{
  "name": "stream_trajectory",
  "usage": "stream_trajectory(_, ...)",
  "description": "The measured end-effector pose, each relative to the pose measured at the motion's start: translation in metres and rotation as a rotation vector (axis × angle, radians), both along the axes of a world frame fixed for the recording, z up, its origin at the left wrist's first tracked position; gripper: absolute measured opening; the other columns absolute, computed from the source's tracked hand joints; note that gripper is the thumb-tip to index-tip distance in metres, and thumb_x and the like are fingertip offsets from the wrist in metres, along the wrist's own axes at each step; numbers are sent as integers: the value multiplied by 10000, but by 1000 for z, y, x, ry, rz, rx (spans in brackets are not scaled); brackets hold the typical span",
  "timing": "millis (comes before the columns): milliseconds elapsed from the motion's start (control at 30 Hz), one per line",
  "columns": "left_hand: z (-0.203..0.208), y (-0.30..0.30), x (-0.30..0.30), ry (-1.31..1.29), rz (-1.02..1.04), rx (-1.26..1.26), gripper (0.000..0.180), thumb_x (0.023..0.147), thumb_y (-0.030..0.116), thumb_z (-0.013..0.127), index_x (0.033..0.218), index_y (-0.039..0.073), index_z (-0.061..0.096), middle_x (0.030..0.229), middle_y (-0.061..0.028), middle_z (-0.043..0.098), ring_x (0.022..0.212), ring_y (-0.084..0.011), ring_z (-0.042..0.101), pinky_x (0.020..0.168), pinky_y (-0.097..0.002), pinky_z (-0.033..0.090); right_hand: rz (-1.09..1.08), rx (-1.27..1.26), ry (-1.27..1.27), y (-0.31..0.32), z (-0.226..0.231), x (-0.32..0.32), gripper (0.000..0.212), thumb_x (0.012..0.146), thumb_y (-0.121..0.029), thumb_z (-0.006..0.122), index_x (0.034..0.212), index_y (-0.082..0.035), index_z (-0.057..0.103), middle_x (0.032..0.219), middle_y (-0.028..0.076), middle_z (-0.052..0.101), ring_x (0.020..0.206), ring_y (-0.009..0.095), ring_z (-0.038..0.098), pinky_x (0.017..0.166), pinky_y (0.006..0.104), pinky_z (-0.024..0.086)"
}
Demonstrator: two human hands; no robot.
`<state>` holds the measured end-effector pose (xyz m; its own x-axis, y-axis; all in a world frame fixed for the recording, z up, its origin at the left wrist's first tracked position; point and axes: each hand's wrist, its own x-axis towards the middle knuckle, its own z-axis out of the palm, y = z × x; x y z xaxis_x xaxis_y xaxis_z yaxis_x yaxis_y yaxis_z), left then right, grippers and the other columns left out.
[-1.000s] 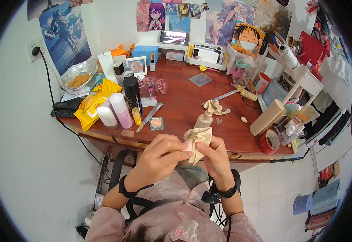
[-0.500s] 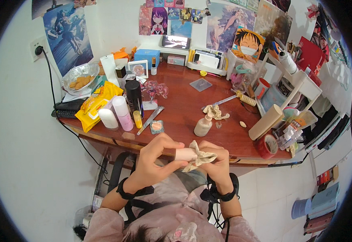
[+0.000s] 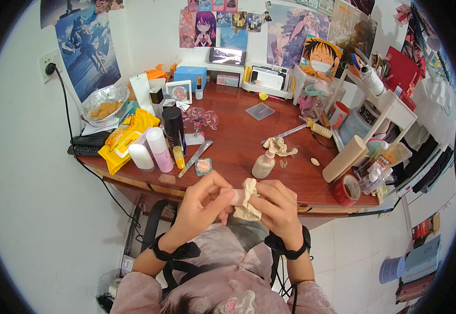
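Note:
Just in front of the desk edge, my left hand [image 3: 203, 203] grips a small pale pink cylinder [image 3: 233, 195] between thumb and fingers. Around the cylinder's right end is a crumpled cream wipe or cloth [image 3: 248, 201], pinched in my right hand [image 3: 280, 208]. The cloth hides that end of the cylinder. On the desk beyond my hands stands a small beige bottle [image 3: 263, 165] with a pinkish top. Another crumpled cream wipe [image 3: 278, 146] lies behind it. A square compact [image 3: 203, 166] with a peach centre sits beyond my left hand.
Along the desk's left stand a white bottle [image 3: 141, 157], a pink-and-white can [image 3: 160, 152], a black can [image 3: 173, 129] and a yellow wipes pack [image 3: 128, 141]. At the right are a beige cylinder [image 3: 344, 158], a red tape roll [image 3: 346, 189] and a white rack [image 3: 392, 112].
The cream cloth has shifted left along the cylinder and bunched up around it. My left fingers have closed further over the cylinder, so less of it shows.

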<state>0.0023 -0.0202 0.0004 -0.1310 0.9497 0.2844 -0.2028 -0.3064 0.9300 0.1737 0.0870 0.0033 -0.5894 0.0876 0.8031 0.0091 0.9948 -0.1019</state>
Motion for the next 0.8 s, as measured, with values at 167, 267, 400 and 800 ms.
stream_trajectory(167,-1,2,4,82,32,-3,143,934,35,521,1061,-7,470,965,-82,592,816,-106,579,667,-248,512,-57,11,22,-1,-3,-2,284,641,-42,692,923,-50,655,949,76,632,784,248,619,636,343,507)
stream_trajectory(267,-2,6,9,145,119,90,220,917,8,551,1120,4,467,1051,-75,573,977,-112,549,811,-250,476,-22,-219,-26,-2,-1,0,260,652,-20,691,908,-23,643,926,95,634,784,263,617,651,345,508)
stream_trajectory(400,-9,8,8,232,152,77,289,898,-15,581,1158,12,459,1098,-71,549,1021,-118,534,869,-257,445,27,-358,-2,1,-4,2,248,672,-3,685,915,2,642,924,109,638,795,277,615,680,348,506)
stream_trajectory(800,7,5,3,763,438,356,433,815,-77,630,1225,-6,511,1110,-92,534,1044,-181,550,898,-280,455,-16,-400,-17,-11,2,-7,387,747,23,619,1131,44,575,1246,175,548,1089,338,554,922,399,447)
